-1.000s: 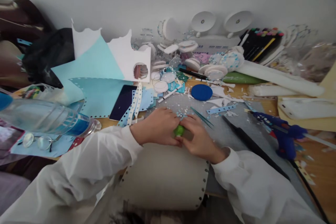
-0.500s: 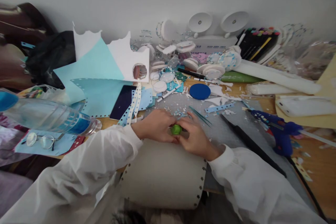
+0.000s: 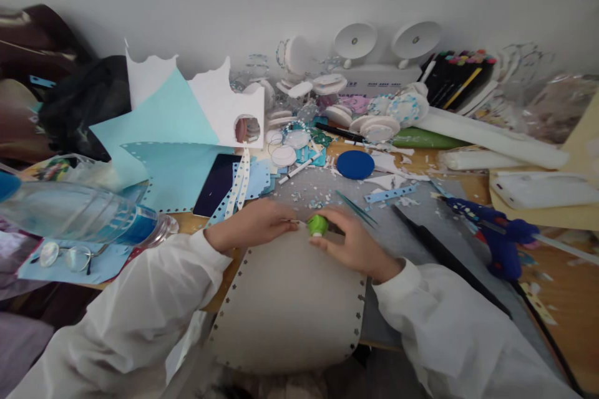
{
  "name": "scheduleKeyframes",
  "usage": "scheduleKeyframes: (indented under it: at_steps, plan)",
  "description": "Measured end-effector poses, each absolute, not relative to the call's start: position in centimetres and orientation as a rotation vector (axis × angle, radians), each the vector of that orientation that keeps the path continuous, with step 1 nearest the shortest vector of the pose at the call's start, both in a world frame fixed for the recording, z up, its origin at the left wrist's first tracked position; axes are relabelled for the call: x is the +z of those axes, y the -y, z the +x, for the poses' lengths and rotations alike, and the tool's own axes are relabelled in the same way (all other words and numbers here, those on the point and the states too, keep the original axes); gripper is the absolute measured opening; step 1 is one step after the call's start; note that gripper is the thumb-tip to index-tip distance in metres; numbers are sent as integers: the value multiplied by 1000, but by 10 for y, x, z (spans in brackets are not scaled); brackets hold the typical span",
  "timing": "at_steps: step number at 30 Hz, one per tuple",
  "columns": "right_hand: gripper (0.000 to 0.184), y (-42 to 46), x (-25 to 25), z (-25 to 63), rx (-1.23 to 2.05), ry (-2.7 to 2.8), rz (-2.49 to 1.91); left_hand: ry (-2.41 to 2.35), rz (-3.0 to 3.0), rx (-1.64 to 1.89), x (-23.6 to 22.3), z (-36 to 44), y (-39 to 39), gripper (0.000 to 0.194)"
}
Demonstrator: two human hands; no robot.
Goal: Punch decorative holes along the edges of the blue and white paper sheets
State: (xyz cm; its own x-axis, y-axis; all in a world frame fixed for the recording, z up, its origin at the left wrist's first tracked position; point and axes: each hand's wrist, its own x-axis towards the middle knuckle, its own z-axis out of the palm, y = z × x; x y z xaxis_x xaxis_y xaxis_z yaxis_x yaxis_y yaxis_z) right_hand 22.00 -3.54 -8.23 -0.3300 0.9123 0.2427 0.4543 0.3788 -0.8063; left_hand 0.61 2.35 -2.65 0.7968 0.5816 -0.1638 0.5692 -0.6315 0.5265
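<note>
A pale grey sheet of paper (image 3: pixel 290 299) bows toward me over the table's front edge, with small flower-shaped holes along its sides. At its far edge my right hand (image 3: pixel 350 240) is closed around a small green and white craft punch (image 3: pixel 318 225), thumb below and fingers above. My left hand (image 3: pixel 255 224) pinches the sheet's far edge to the left of the punch; its fingertips partly hide the grip. Just beyond my right hand lie green tweezers (image 3: pixel 355 209) and paper bits on the grey cutting mat (image 3: pixel 322 181).
To the right are a black-handled tool (image 3: pixel 449 255) and a blue glue gun (image 3: pixel 500 234). A water bottle (image 3: pixel 88 209), eyeglasses (image 3: pixel 65 255) and a dark phone (image 3: pixel 218 184) are at left. Farther back sit a blue disc (image 3: pixel 355 164), turquoise paper (image 3: pixel 154 112) and a marker set (image 3: pixel 458 78).
My left hand has moved left, away from the punch, along the sheet's edge. The punch, in my right hand, has shifted slightly and now shows its white base.
</note>
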Motion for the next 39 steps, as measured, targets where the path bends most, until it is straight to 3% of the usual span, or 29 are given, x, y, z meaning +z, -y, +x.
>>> scheduleKeyframes:
  at_steps: [4, 8, 21, 32, 36, 39]
  plan:
    - [29, 30, -82, 222, 1019, 1641, -1234, -870, 2400, 20, -28, 0, -20, 24]
    - [38, 28, -78, 224, 934, 1628, -1235, -883, 2416, 45, -29, -3, -18, 25]
    - [29, 31, -74, 229, 755, 2058, -1107, -889, 2507, 81, -24, -1, -10, 22]
    - [34, 33, -74, 225, 897, 2051, -1117, -883, 2516, 191, -22, 1, -9, 22]
    - [20, 35, -76, 222, 854, 2042, -1127, -879, 2507, 227, -22, 1, -8, 22]
    - [19, 36, -78, 221, 823, 2011, -1137, -873, 2516, 239, -23, 2, -9, 22]
